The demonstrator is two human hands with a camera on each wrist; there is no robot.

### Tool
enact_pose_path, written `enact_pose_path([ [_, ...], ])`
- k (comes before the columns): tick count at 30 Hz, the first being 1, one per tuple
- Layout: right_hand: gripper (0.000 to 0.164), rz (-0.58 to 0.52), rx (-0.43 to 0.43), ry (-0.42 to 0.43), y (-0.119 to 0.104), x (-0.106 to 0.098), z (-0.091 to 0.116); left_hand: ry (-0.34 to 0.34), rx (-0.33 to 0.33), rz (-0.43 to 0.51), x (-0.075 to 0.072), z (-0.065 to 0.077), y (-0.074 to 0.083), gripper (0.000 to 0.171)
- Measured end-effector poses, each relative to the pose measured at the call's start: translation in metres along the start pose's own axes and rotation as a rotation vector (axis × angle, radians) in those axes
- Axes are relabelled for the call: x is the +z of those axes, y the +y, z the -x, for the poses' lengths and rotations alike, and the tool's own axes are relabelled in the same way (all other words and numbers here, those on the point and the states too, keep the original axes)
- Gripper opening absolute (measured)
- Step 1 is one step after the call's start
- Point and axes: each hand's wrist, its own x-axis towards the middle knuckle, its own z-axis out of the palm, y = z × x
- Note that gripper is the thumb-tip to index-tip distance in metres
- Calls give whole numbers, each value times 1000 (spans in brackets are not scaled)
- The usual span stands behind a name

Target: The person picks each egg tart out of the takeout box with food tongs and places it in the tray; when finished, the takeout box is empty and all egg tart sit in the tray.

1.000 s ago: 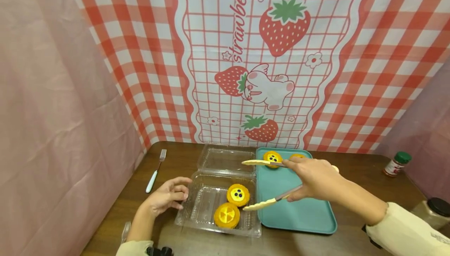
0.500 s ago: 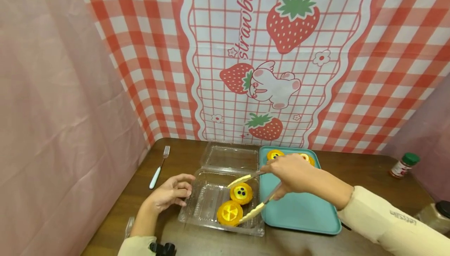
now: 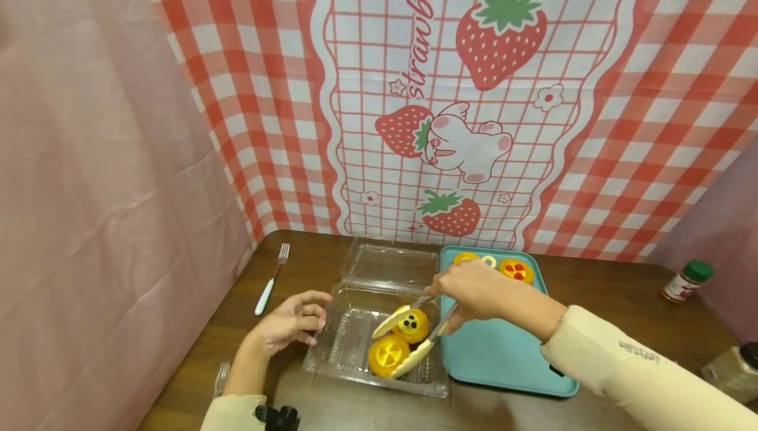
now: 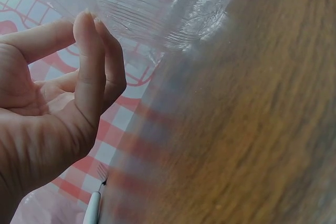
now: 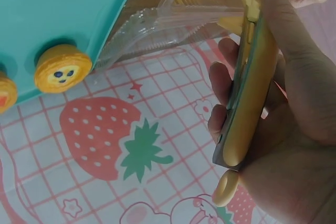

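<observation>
My right hand (image 3: 474,289) grips a pair of tongs (image 5: 257,98) with pale yellow tips, spread over the clear plastic container (image 3: 345,345). In the head view, the tips lie on either side of an egg tart with orange wedges (image 3: 389,354); whether both touch it, I cannot tell. Right behind it sits an egg tart with dark berries (image 3: 414,326), partly covered by the upper tip. My left hand (image 3: 290,323) is at the container's left wall, fingers loosely bent, the fingertips near or touching the plastic. The container's lid (image 3: 392,264) lies folded back.
A teal tray (image 3: 503,358) adjoins the container on the right, with tarts at its far end, one with red topping (image 3: 516,270). A fork (image 3: 269,286) lies left; another (image 3: 221,378) is partly hidden by the left forearm. Jars (image 3: 687,281) stand at right.
My right hand has moved left and down from over the tray, bringing the tongs' tips closer together around the orange-wedge tart. My left hand stays at the container's edge.
</observation>
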Motion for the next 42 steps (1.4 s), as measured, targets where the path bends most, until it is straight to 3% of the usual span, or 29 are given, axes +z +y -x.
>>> enact_pose_path([
  [5, 68, -41, 1, 3, 1, 1, 0, 10, -6, -6, 0, -1, 2, 57],
  [19, 72, -63, 71, -147, 3, -7, -8, 6, -1, -2, 0, -2, 1, 58],
  [33, 71, 42, -6, -84, 3, -10, -9, 3, 4, -4, -1, -3, 1, 57],
  [42, 70, 75, -48, -71, -1, 2, -12, 7, 2, 4, -3, -2, -1, 58],
])
